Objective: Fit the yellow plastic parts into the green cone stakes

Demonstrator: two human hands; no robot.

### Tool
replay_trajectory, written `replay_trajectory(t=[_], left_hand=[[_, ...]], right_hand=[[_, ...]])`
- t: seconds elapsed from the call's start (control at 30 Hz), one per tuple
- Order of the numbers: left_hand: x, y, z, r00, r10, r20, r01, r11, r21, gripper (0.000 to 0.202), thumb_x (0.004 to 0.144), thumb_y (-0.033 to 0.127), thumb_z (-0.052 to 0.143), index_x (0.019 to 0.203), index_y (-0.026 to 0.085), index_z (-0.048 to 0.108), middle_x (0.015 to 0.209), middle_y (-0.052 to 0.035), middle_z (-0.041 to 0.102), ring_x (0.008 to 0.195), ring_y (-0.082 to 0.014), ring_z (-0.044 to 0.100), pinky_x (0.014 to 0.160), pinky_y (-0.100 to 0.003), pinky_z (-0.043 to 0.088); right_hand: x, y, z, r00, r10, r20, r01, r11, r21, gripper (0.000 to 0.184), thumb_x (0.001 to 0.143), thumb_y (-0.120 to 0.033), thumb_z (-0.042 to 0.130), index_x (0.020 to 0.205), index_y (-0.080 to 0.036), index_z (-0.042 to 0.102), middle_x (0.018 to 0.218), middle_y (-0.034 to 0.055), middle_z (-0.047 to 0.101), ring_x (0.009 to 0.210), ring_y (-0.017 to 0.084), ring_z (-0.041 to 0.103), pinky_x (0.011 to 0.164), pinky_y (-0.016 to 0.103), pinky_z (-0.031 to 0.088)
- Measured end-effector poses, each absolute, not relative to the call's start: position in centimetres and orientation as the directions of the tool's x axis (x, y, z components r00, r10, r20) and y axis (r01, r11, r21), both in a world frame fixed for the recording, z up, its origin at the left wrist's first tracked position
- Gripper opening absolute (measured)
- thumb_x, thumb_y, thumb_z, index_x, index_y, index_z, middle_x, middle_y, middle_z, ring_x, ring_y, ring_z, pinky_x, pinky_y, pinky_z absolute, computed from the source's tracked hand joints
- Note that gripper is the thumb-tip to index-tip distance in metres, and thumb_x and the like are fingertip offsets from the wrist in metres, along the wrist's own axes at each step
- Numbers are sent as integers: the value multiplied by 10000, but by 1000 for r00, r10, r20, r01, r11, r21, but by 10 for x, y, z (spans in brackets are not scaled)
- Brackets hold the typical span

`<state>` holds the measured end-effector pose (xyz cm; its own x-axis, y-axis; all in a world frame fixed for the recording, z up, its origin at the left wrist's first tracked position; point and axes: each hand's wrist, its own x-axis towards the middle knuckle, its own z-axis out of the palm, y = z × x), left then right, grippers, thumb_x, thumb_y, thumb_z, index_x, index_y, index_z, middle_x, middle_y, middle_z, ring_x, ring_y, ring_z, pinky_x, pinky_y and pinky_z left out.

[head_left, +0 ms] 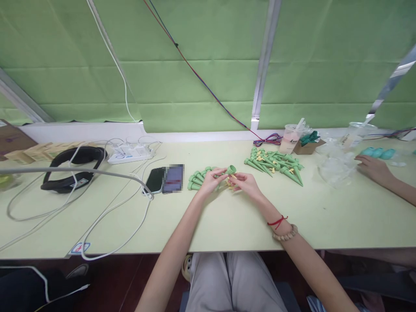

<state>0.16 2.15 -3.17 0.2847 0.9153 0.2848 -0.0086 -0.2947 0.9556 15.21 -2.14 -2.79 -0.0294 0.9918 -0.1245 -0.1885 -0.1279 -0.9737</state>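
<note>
Head view: left hand [211, 182] clamped on cone [231, 169], right hand [247, 184] pinching yellow peg [233, 176].
Cone's mouth points up, toward 12 o'clock; long axis (tip hidden by fingers) unclear.

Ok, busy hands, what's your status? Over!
Left hand gripping hollow green plastic cone. Right hand pinching small yellow plastic piece beside it. More green cones near left hand; nothing visibly blocking.
</note>
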Motion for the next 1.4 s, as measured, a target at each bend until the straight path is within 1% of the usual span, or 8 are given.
replay_trajectory(t=[0.1, 0.27, 0.47, 0.7, 0.87, 1.07, 1.23, 1.4], left_hand=[[3, 23, -34, 249, 936, 250, -19, -253, 967, 353, 570, 370, 740, 860, 170, 720, 893, -73, 653, 858, -170, 568, 841, -318, 408], [2, 19, -30, 263, 952, 160, -130, -129, 983, 418, 562, 423, 738, 896, 173, 708, 1017, -80, 641, 924, -185, 566, 836, -298, 421], [1, 11, -20, 351, 913, 208, -151, -164, 975, 335, 630, 407, 704, 877, 181, 710, 949, -58, 652, 913, -177, 557, 833, -281, 411], [-1, 10, -20, 432, 869, 241, -169, -185, 968, 271, 689, 374, 667, 875, 181, 702, 926, -56, 644, 920, -167, 554, 842, -264, 401], [-2, 13, -26, 425, 889, 167, -133, -121, 984, 319, 665, 429, 675, 868, 184, 703, 902, -59, 653, 919, -181, 559, 837, -277, 409], [-4, 12, -21, 456, 868, 196, -144, -146, 979, 334, 680, 420, 667, 936, 208, 702, 938, -59, 657, 951, -192, 556, 864, -299, 401], [-6, 12, -17, 414, 890, 190, -131, -148, 980, 316, 635, 397, 704, 869, 186, 713, 873, -51, 662, 865, -178, 569, 826, -294, 411], [-6, 19, -23, 302, 941, 151, -59, -140, 988, 381, 554, 369, 754, 873, 162, 717, 875, -60, 650, 849, -171, 559, 804, -282, 414]], right_hand=[[150, -22, -28, 5, 991, -131, -238, -126, -963, 109, 698, -200, 663, 787, -138, 651, 736, 34, 658, 598, 88, 595, 490, 166, 518], [156, -22, -20, -341, 907, -249, -487, -397, -778, 261, 868, -318, 448, 887, -122, 619, 762, 51, 664, 558, 101, 606, 495, 219, 540], [160, -21, -20, -456, 872, -181, -650, -464, -602, 185, 885, -170, 437, 805, -114, 594, 659, 3, 646, 526, 48, 599, 518, 116, 503], [160, -34, -7, -620, 754, -217, -483, -585, -651, 467, 928, -351, 239, 881, -108, 636, 819, 98, 692, 681, 83, 651, 573, 210, 442], [161, -34, -10, -649, 732, -209, -409, -567, -715, 457, 933, -341, 254, 934, -97, 640, 845, 118, 688, 680, 112, 654, 536, 204, 450], [156, -27, -20, -622, 752, -219, -509, -601, -617, 324, 917, -330, 392, 844, -117, 625, 674, 25, 644, 544, 70, 602, 459, 134, 494], [153, -27, -15, -359, 911, -206, -475, -368, -799, 103, 791, -227, 604, 796, -132, 645, 701, 10, 647, 516, 42, 565, 502, 123, 496], [152, -25, -21, 20, 998, 51, -168, 54, -984, 184, 637, -286, 721, 708, -126, 666, 698, 47, 661, 590, 105, 593, 598, 222, 519]])
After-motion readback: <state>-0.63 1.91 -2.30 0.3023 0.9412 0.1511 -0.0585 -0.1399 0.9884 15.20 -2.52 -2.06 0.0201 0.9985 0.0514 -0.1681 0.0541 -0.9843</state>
